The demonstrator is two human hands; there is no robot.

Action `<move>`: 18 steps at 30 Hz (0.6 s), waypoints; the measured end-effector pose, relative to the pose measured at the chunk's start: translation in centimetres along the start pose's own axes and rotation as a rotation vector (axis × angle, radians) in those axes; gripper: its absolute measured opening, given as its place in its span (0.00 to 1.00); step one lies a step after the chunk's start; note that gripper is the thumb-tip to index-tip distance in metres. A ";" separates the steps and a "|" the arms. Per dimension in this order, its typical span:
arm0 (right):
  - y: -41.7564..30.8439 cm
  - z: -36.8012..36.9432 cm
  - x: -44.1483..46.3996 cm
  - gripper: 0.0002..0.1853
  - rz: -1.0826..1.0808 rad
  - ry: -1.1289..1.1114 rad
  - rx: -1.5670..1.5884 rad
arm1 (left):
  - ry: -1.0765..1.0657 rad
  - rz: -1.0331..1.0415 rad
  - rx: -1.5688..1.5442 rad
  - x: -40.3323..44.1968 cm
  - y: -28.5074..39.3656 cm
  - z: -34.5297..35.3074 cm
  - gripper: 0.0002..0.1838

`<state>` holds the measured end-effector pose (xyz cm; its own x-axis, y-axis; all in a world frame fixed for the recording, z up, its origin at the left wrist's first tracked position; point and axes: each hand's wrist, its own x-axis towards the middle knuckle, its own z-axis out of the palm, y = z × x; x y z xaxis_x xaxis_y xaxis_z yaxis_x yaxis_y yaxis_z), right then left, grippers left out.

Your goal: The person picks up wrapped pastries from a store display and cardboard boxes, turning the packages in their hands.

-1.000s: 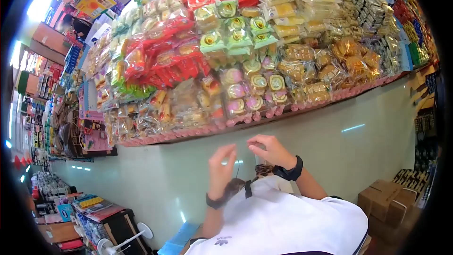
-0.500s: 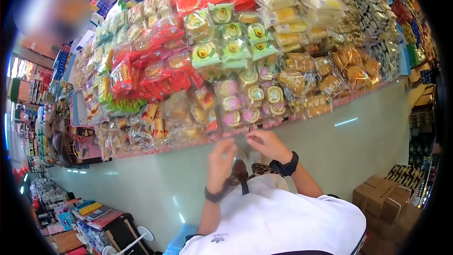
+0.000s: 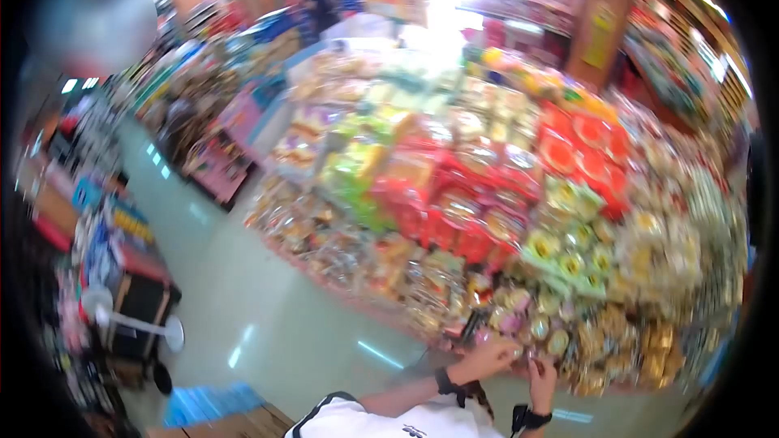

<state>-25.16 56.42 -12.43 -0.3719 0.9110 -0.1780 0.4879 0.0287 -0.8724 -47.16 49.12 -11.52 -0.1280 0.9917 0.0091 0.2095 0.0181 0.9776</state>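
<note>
My left hand [image 3: 488, 358] is stretched toward the front edge of the display, its fingers bent beside the pink and cream packaged rolls [image 3: 539, 326]. Close to its right, my right hand [image 3: 542, 381] is raised with bent fingers at the same edge. Both hands wear dark wristbands. Motion blur hides whether either hand touches or holds a packet. Behind them lie green-wrapped packets [image 3: 570, 250], red packets [image 3: 442, 223] and golden-brown wrapped buns [image 3: 659, 350].
A white fan [image 3: 99, 305] stands by a black box [image 3: 139, 316] at the lower left. A blue sheet [image 3: 213, 402] lies at the bottom left. An orange-brown pillar [image 3: 602, 20] rises behind the display. Stocked shelves line the left and right.
The view has swung left and up, so the display and hands now appear farther right. My hands now appear low in the view, at the display's front edge.
</note>
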 end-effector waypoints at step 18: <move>13.1 -5.7 5.8 0.34 0.140 0.047 -0.410 | -0.320 -0.065 0.021 8.1 -11.5 17.6 0.39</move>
<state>-16.46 64.46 -22.26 -0.2480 0.9352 -0.2530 0.8079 0.0555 -0.5868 -33.49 59.16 -26.37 0.1691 0.9779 -0.1232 0.2315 0.0821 0.9694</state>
